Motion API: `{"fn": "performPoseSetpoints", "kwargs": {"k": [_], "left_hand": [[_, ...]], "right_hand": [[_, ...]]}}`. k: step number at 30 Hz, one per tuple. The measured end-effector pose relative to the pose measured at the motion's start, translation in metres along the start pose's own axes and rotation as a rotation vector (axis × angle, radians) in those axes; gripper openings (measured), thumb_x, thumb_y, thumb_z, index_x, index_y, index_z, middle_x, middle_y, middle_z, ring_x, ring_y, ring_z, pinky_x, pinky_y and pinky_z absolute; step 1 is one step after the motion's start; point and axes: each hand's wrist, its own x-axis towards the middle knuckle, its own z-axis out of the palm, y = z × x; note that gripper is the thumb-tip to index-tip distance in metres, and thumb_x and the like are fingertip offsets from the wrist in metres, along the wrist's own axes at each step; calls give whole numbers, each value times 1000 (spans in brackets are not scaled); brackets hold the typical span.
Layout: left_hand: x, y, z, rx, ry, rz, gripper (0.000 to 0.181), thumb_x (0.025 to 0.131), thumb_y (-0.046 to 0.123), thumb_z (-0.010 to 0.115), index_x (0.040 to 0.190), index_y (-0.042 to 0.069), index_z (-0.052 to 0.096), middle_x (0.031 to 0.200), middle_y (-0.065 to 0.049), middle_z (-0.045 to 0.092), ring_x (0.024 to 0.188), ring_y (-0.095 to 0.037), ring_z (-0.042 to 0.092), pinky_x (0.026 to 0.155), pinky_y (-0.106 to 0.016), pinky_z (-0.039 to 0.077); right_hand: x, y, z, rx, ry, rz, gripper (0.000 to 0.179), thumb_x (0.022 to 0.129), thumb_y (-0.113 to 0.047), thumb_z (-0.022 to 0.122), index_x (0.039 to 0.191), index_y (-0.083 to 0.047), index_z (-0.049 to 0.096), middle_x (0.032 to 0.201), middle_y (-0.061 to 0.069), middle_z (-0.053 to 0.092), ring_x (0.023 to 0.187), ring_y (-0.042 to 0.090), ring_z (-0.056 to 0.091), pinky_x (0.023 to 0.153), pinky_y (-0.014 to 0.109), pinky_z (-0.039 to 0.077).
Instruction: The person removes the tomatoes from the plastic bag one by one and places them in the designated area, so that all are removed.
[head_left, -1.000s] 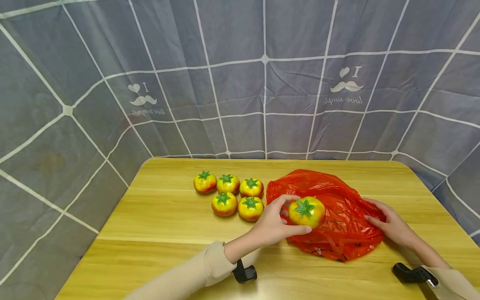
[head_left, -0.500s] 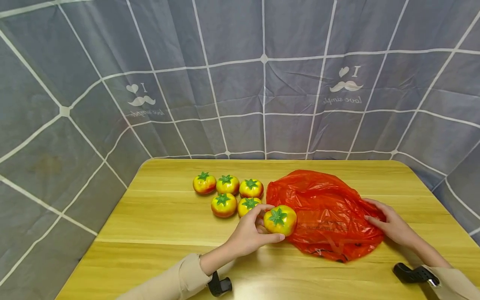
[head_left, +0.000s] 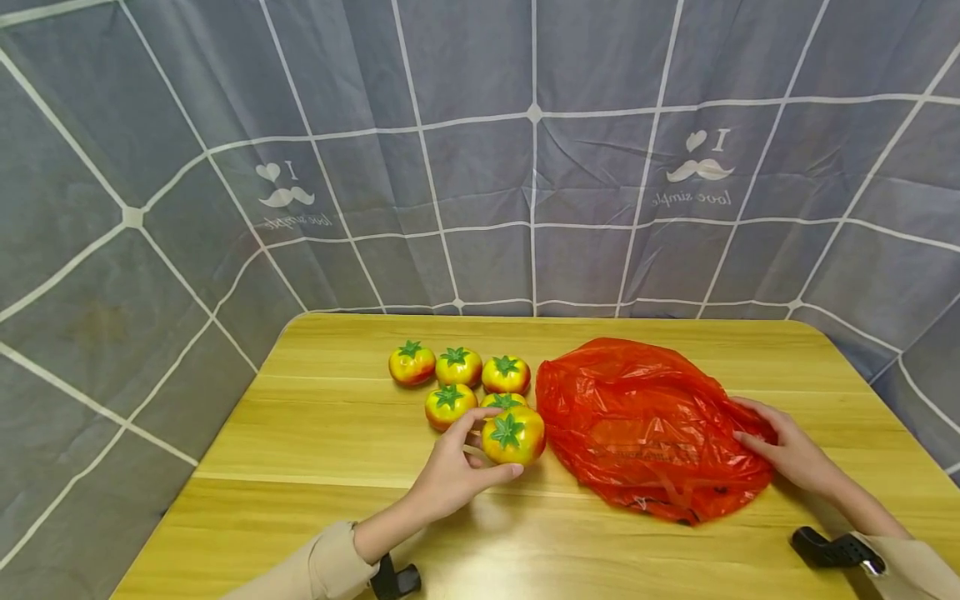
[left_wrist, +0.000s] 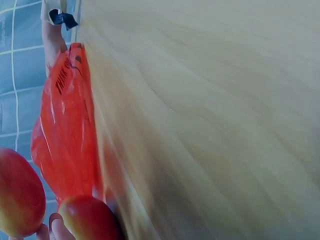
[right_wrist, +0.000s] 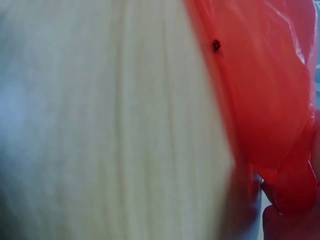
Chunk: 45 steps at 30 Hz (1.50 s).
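My left hand grips a yellow-red tomato with a green star-shaped leaf top, thumb and fingers round its sides. In the head view the tomato overlaps the rear part of another tomato in the front row. The left wrist view has the held tomato at its lower left edge, with a second tomato beside it. A crumpled red plastic bag lies to the right. My right hand holds the bag's right end; in the right wrist view its fingers pinch the gathered plastic.
Behind the held tomato, more tomatoes stand close together in two rows, among them one at the far left and one in front. The wooden table ends at a grey checked curtain.
My left hand has carried the tomato leftward, from over the red bag to the front of the tomato rows. The right hand and the bag have stayed where they were.
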Motion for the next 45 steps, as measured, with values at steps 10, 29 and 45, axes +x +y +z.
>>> {"fn": "performPoseSetpoints", "kwargs": {"k": [10, 29, 45], "left_hand": [[-18, -13, -29, -5, 127, -51, 66, 72, 21, 85, 130, 21, 54, 111, -4, 58, 91, -15, 50, 74, -24, 49], [-35, -42, -83, 45, 270, -89, 68, 75, 17, 82, 134, 13, 49, 121, -9, 55, 98, -15, 50, 71, -21, 49], [-12, -61, -116, 191, 280, -139, 70, 79, 19, 79, 138, 6, 43, 125, -19, 51, 106, -31, 53, 86, -33, 46]], "right_hand": [[-1, 0, 0, 19, -18, 13, 48, 82, 16, 60, 128, 7, 51, 120, -37, 48, 102, -20, 46, 83, -2, 34], [2, -2, -4, 14, -20, 27, 50, 82, 16, 61, 129, 1, 53, 117, -38, 48, 96, -18, 48, 78, -1, 37], [2, -3, -4, -17, -9, 7, 46, 80, 15, 63, 124, 13, 50, 117, -39, 47, 101, -21, 45, 83, -3, 33]]}}
